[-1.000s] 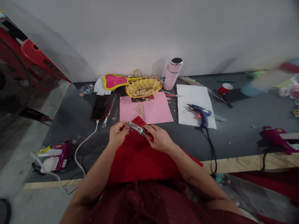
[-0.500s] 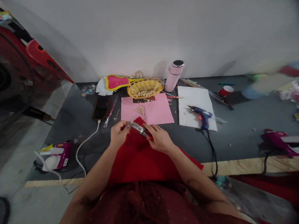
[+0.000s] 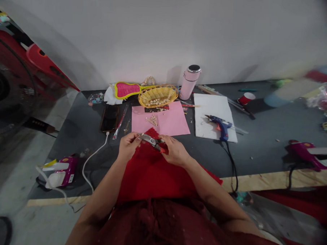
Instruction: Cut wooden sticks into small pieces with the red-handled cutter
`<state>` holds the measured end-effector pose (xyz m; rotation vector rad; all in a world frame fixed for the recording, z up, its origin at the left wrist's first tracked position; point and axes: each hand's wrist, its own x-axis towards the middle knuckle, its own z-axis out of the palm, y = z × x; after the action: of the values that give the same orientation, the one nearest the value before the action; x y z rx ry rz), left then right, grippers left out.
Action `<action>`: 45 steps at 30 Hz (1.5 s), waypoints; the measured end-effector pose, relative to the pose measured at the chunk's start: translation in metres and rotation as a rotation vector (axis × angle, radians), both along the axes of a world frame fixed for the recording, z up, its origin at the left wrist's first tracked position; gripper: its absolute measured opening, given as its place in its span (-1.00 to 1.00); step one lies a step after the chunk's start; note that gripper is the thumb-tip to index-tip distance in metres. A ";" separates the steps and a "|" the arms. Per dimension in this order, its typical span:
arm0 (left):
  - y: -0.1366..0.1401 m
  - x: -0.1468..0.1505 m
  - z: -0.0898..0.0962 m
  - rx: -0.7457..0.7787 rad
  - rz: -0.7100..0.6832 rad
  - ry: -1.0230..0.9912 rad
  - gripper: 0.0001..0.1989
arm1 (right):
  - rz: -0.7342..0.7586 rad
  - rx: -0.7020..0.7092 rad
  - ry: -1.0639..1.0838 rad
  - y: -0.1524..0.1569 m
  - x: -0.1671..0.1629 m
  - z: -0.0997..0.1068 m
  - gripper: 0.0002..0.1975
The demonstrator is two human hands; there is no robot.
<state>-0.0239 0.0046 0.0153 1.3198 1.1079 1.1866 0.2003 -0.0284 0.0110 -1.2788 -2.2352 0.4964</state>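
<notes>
My right hand (image 3: 175,150) is wrapped round the handles of red-handled pruning shears (image 3: 152,140), whose metal jaws point left. At the jaw tips, the fingers of my left hand (image 3: 129,145) are pinched together on something small that I cannot make out. Under both hands a red cloth (image 3: 155,176) covers my lap and the table's front edge. Just beyond them, small pale beads or wooden bits (image 3: 152,120) lie in a pile on a pink sheet (image 3: 174,123). More such pieces lie in a yellow woven basket (image 3: 145,97) behind.
A blue glue gun (image 3: 220,125) rests on a white board (image 3: 207,102) to the right. A pink flask (image 3: 189,82) stands behind. Left are a cabled phone (image 3: 110,118) and a purple device (image 3: 66,170). A purple glue gun (image 3: 308,152) lies at far right.
The handles of the shears look slightly further apart in my right hand. My left hand has shifted a little to the left. The rest has stayed in place.
</notes>
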 end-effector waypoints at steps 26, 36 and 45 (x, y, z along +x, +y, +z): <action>-0.004 0.004 0.005 -0.005 -0.011 0.045 -0.79 | -0.074 -0.030 -0.093 -0.007 0.000 0.009 -0.62; -0.001 0.005 0.002 -0.010 0.032 -0.036 -0.81 | -0.158 -0.004 -0.049 -0.004 -0.006 0.001 -0.57; -0.001 0.005 0.001 -0.012 0.011 -0.010 -0.82 | -0.052 0.154 0.008 -0.001 0.000 -0.001 -0.92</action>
<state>-0.0186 0.0035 0.0165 1.2992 1.1150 1.1921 0.2001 -0.0294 0.0096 -1.2489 -2.1821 0.3027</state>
